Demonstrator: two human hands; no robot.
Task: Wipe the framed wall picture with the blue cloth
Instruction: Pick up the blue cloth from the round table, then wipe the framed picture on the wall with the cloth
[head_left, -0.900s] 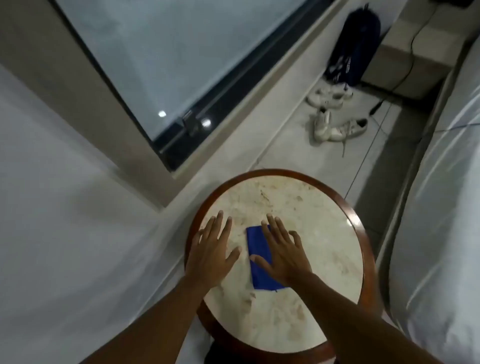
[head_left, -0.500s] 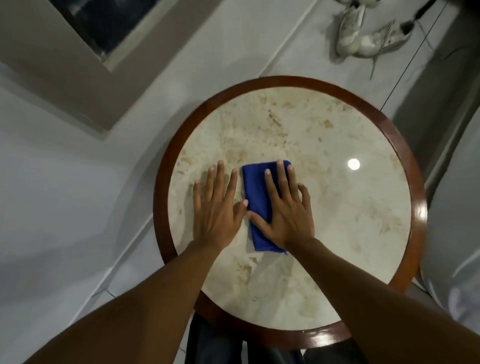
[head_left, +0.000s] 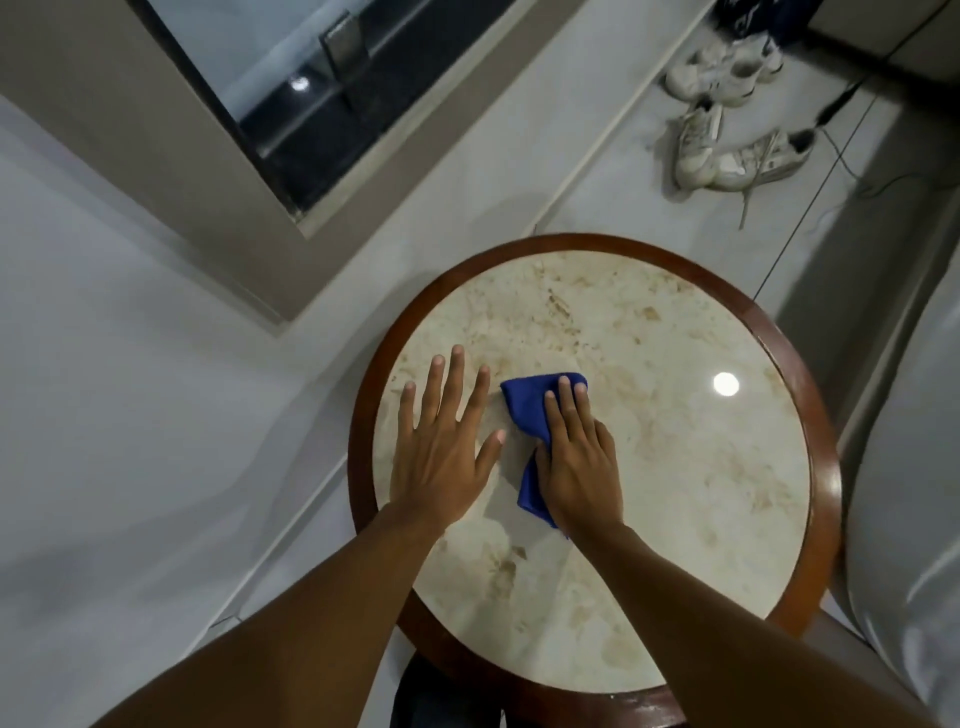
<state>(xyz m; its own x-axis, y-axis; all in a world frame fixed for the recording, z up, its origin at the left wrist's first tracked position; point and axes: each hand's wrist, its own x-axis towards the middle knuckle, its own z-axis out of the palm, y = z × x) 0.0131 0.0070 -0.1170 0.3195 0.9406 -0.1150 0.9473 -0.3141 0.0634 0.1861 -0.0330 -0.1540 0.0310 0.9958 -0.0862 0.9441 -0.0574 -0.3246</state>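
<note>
The blue cloth (head_left: 524, 405) lies bunched on a round marble-topped table (head_left: 823, 467) with a brown wooden rim. My right hand (head_left: 577, 462) rests on top of the cloth, fingers together and thumb tucked under, gripping it against the tabletop. My left hand (head_left: 441, 452) lies flat on the marble just left of the cloth, fingers spread, holding nothing. No framed picture shows in this view.
A dark-framed glass pane (head_left: 291, 135) is set in the wall at the upper left. White sneakers (head_left: 727, 150) and a cable lie on the tiled floor beyond the table. White bedding (head_left: 909, 519) borders the table on the right.
The cloth, flat and folded before, is now bunched under my right hand, whose thumb has tucked in. My left hand stays flat. The view has tilted back up a little.
</note>
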